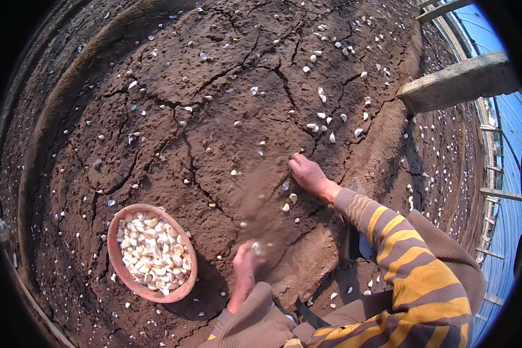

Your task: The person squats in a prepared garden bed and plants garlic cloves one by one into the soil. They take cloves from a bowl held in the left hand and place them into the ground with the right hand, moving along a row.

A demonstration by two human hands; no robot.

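Note:
My right hand (308, 174), in a yellow and grey striped sleeve, touches the cracked brown soil with its fingertips; a small pale bit, likely a garlic clove, shows at them. Nearer my body, my left hand (246, 265) is blurred, with white garlic cloves (257, 249) at its fingers. To its left stands a reddish oval bowl (114, 256) filled with peeled-apart garlic cloves (152, 250). Just below my right hand lie a few loose cloves (292, 198) on the soil. Other cloves sit in the soil, spread out around both hands.
A concrete post (459, 82) leans in from the upper right beside a raised soil ridge (376, 148). Beyond the ridge lies more soil with scattered cloves, and blue plastic sheeting (511, 209) runs along the right. Another soil ridge (48, 113) curves along the left. My knees are at the bottom.

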